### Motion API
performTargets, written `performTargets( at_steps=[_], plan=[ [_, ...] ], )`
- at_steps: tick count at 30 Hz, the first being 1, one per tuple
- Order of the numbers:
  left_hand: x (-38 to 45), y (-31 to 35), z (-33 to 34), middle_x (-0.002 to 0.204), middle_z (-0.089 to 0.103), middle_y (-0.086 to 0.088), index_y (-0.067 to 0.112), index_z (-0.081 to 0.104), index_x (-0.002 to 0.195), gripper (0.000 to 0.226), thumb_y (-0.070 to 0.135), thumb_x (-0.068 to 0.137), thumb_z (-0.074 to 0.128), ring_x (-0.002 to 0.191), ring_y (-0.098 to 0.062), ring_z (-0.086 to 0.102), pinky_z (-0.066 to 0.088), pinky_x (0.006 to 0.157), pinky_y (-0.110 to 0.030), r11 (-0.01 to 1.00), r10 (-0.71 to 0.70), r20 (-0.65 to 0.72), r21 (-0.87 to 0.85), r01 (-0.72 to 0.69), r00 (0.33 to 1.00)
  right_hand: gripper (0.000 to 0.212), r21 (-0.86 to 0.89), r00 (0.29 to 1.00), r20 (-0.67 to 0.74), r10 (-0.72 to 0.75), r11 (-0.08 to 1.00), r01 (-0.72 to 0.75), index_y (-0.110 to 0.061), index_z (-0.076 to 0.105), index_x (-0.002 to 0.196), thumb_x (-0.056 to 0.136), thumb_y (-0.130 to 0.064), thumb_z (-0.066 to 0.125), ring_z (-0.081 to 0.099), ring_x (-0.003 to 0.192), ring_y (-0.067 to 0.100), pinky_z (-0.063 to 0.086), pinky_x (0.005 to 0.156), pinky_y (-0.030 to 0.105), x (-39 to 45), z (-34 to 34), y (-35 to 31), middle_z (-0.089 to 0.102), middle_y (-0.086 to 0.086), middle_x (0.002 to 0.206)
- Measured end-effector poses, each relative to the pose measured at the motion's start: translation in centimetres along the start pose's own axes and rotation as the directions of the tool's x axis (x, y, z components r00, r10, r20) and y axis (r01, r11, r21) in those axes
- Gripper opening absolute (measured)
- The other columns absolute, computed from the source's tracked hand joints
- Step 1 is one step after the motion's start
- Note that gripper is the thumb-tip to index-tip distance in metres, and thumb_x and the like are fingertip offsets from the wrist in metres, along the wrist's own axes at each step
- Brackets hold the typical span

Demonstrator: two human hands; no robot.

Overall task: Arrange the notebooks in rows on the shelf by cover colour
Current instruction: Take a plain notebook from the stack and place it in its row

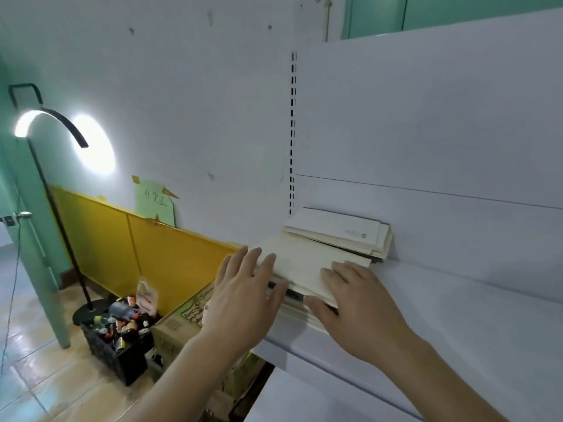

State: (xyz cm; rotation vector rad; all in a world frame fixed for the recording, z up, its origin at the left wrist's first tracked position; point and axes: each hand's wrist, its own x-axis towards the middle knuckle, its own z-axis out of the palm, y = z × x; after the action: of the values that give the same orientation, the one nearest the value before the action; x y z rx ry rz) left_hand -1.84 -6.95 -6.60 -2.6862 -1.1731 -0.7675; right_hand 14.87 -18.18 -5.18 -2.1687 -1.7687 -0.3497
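1. Head view: both hands are on a pile of notebooks (307, 263) at the left end of a white shelf (457, 315), hard against the back panel.

2. The left hand (243, 296) lies against the pile's left edge, fingers (259, 263) straight and a little apart, gripping nothing. It looks like a squaring-up push from the side.

3. The right hand (359, 303) presses flat on the top cover, fingers straight and close together, thumb low along the front edge of the pile. My read: it pins the stack so it cannot slide while the other hand nudges.

4. The covers that show are all cream or off-white; a few dark edges peek out lower down. A second cream bundle (341, 229) leans slightly behind, touching the back panel. Sorting by colour looks barely begun, since everything is in one heap.

5. The shelf itself is plain white metal, with a slotted upright (292, 132) rising just behind the pile and a lower shelf edge below.

6. Off to the left, the room: a curved floor lamp (48, 117) glowing against the wall, a yellow board (122, 245), a green taped note (155, 205), a black crate (122, 351) of small bottles on the tiled floor, and a cardboard box (179, 324) just beside it.
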Motion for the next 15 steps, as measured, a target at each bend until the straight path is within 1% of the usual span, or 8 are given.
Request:
performTargets(
  at_steps=[2,4,7,8,10,11,13,15],
  plan=[
    [0.6,-1.5,1.1,0.15,0.044,-0.004,0.022,0.047,0.143,0.067,0.063,0.097,0.02,0.145,-0.027,0.029,0.024,0.119,-0.046,0.997,0.07,0.006,-0.034,-0.07,0.998,0.068,-0.004,1.0,0.002,0.025,1.0,-0.025,-0.022,0.039,0.143,0.093,-0.065,0.02,0.027,0.138,0.017,0.022,0.115,0.032,0.0,0.1,-0.7,0.036,-0.002,0.149],
    [1.2,-2.5,1.7,0.141,0.053,-0.003,0.022,0.055,0.134,0.063,0.064,0.097,0.026,0.138,-0.027,0.04,0.033,0.115,-0.047,0.989,0.124,-0.008,-0.077,-0.124,0.992,0.059,-0.004,0.999,-0.007,0.032,0.999,-0.032,-0.023,0.04,0.143,0.097,-0.058,0.029,0.027,0.139,0.015,0.019,0.114,0.027,-0.3,-0.2,-1.2,0.037,-0.004,0.149],
    [2.2,-4.1,2.0,0.127,0.06,0.001,0.023,0.063,0.122,0.054,0.061,0.096,0.034,0.126,-0.025,0.051,0.041,0.107,-0.047,0.963,0.195,-0.077,-0.174,-0.205,0.978,0.052,-0.007,0.994,-0.06,0.086,0.996,-0.087,-0.023,0.055,0.133,0.096,-0.053,0.033,0.044,0.129,0.016,0.029,0.109,0.027,-0.4,-0.4,-2.5,0.054,-0.003,0.137],
    [2.6,-4.5,1.9,0.126,0.06,0.001,0.023,0.063,0.122,0.052,0.059,0.096,0.036,0.126,-0.025,0.051,0.041,0.107,-0.047,0.952,0.21,-0.104,-0.203,-0.227,0.972,0.05,-0.026,0.989,-0.112,0.092,0.995,-0.096,-0.023,0.061,0.126,0.096,-0.05,0.034,0.053,0.12,0.016,0.038,0.105,0.03,-0.4,-0.3,-3.0,0.061,-0.003,0.128],
    [2.8,-4.8,1.7,0.13,0.059,-0.002,0.02,0.062,0.125,0.049,0.054,0.097,0.04,0.131,-0.027,0.046,0.038,0.11,-0.05,0.935,0.215,-0.173,-0.246,-0.254,0.961,0.044,-0.078,0.962,-0.262,0.075,0.992,-0.099,-0.02,0.069,0.11,0.097,-0.043,0.034,0.065,0.095,0.018,0.053,0.085,0.035,-0.6,-0.2,-3.6,0.071,-0.003,0.104],
    [2.7,-4.7,1.4,0.134,0.056,-0.005,0.018,0.06,0.128,0.048,0.049,0.096,0.042,0.135,-0.029,0.042,0.035,0.112,-0.052,0.927,0.21,-0.221,-0.264,-0.266,0.952,0.042,-0.088,0.943,-0.325,0.079,0.99,-0.113,-0.018,0.07,0.104,0.098,-0.04,0.035,0.066,0.084,0.02,0.055,0.076,0.036,-0.9,-0.3,-4.1,0.072,-0.002,0.095],
    [2.2,-4.5,0.5,0.14,0.05,-0.01,0.014,0.056,0.133,0.047,0.041,0.095,0.048,0.141,-0.033,0.034,0.031,0.113,-0.054,0.904,0.196,-0.321,-0.306,-0.297,0.927,0.04,-0.101,0.899,-0.423,0.111,0.98,-0.169,-0.015,0.07,0.102,0.098,-0.036,0.037,0.066,0.076,0.023,0.055,0.068,0.036,-1.7,-0.3,-5.5,0.072,0.0,0.089],
    [1.6,-3.9,-0.4,0.139,0.05,-0.009,0.013,0.053,0.136,0.049,0.04,0.094,0.051,0.138,-0.031,0.037,0.035,0.11,-0.051,0.871,0.198,-0.361,-0.362,-0.333,0.911,0.037,-0.148,0.84,-0.527,0.13,0.959,-0.242,-0.011,0.071,0.1,0.098,-0.033,0.041,0.066,0.071,0.024,0.055,0.063,0.034,-2.6,-0.4,-6.7,0.072,0.002,0.086]
  ],
)
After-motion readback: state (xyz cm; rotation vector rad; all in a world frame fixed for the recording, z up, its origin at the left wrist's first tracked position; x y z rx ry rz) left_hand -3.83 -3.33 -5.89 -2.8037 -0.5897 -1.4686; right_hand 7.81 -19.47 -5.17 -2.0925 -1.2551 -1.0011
